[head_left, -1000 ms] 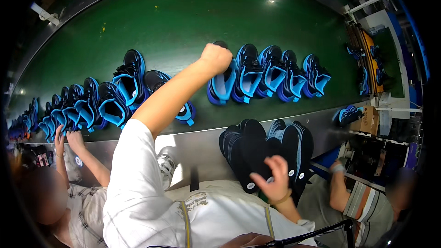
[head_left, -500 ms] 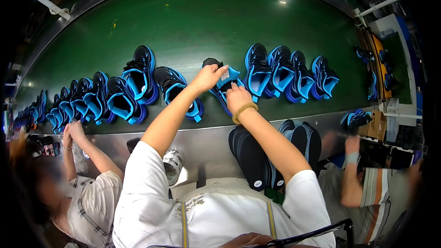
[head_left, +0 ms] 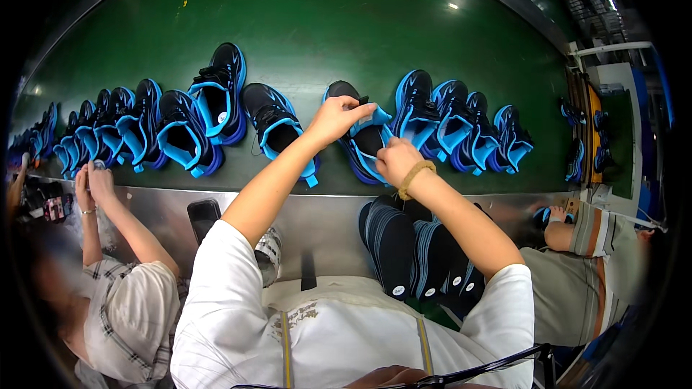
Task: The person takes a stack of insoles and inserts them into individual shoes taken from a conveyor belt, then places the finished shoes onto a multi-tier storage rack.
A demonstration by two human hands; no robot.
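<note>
A black and blue sneaker [head_left: 358,161] rests on the green conveyor belt in front of me, its toe pointing away. My left hand [head_left: 337,119] pinches its tongue [head_left: 371,117], thumb on top, and draws it up from the opening. Closed at the right rim of the opening, my right hand [head_left: 401,161] grips the blue collar; its fingertips are partly hidden. The dark inside of the shoe shows between my hands. Just left lies another sneaker [head_left: 277,119], and on the right another [head_left: 416,108] sits close to my right hand.
More sneakers [head_left: 148,126] line the belt both ways. Stacks of black insoles [head_left: 389,245] with round white stickers lie below my right forearm. A dark phone-like object [head_left: 204,220] and a patterned cup [head_left: 268,256] are near my left arm. Co-workers [head_left: 137,302] sit on either side.
My right hand has moved from inside the shoe opening to the right side of its collar. My left hand keeps hold of the tongue. The right co-worker's arm has shifted, and the view has tilted slightly.
</note>
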